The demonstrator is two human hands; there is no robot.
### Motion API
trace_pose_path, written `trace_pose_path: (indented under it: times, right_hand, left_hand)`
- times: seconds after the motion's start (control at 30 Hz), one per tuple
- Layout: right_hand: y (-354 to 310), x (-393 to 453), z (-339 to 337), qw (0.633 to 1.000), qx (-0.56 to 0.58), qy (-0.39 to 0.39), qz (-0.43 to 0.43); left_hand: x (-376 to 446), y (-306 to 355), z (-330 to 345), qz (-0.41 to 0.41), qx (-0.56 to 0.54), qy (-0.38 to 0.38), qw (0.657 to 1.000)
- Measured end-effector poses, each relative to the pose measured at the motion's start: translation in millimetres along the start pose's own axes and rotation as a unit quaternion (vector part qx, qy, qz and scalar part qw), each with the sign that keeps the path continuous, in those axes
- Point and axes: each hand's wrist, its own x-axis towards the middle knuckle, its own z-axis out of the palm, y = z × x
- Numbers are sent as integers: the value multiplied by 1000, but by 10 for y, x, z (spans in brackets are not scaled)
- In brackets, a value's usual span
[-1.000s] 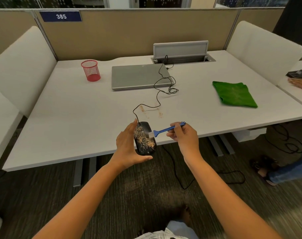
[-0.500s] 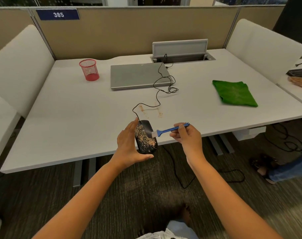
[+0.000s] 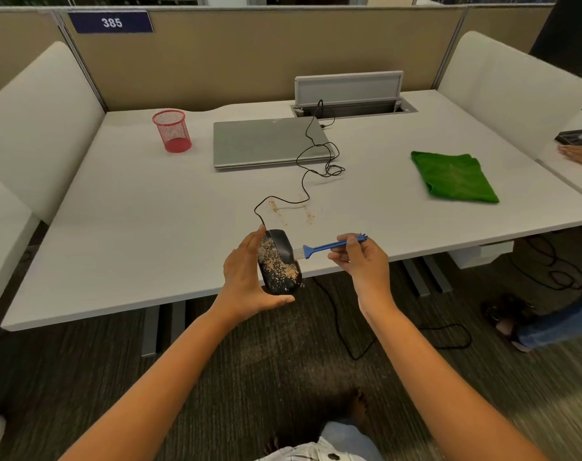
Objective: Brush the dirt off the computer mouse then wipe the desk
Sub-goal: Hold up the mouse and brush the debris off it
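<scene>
My left hand (image 3: 246, 277) grips a black corded computer mouse (image 3: 279, 261), lifted over the front edge of the white desk (image 3: 133, 227). Tan crumbs cover much of the mouse's top. My right hand (image 3: 363, 261) pinches the handle of a small blue brush (image 3: 329, 246), whose white bristles touch the mouse's right side. A patch of tan dirt (image 3: 293, 211) lies on the desk just beyond the mouse. A folded green cloth (image 3: 452, 176) rests on the desk at the right.
A closed grey laptop (image 3: 266, 141) and a red mesh cup (image 3: 172, 130) stand toward the back. The mouse cord (image 3: 316, 161) loops across the desk into an open cable hatch (image 3: 349, 94). Another person's hand (image 3: 579, 156) and legs (image 3: 549, 324) are at the right.
The brush bristles have shifted slightly right, from the mouse's top toward its right edge. My left hand keeps holding the mouse in about the same place.
</scene>
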Motion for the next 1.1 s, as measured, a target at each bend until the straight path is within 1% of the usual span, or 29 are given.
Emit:
trace_pose_path:
  times: [0.23, 0.33, 0.53, 0.73, 0.9, 1.1]
  right_hand:
    - [24, -55, 136, 999, -35, -29, 2]
    - [35, -52, 105, 999, -43, -22, 3]
    - [4, -23, 82, 1000, -17, -13, 2]
    - [7, -18, 144, 999, -39, -24, -1]
    - [0, -4, 61, 999, -44, -8, -9]
    - [-4, -13, 119, 998, -43, -31, -23]
  left_hand:
    - [32, -5, 12, 4, 3, -5, 1000]
    - [44, -22, 10, -3, 2, -2, 1000]
    - [52, -61, 19, -14, -5, 2, 1000]
    - [79, -77, 16, -13, -13, 12, 1000]
    - [103, -90, -10, -12, -13, 18, 1000]
    - [87, -107, -10, -17, -4, 14, 1000]
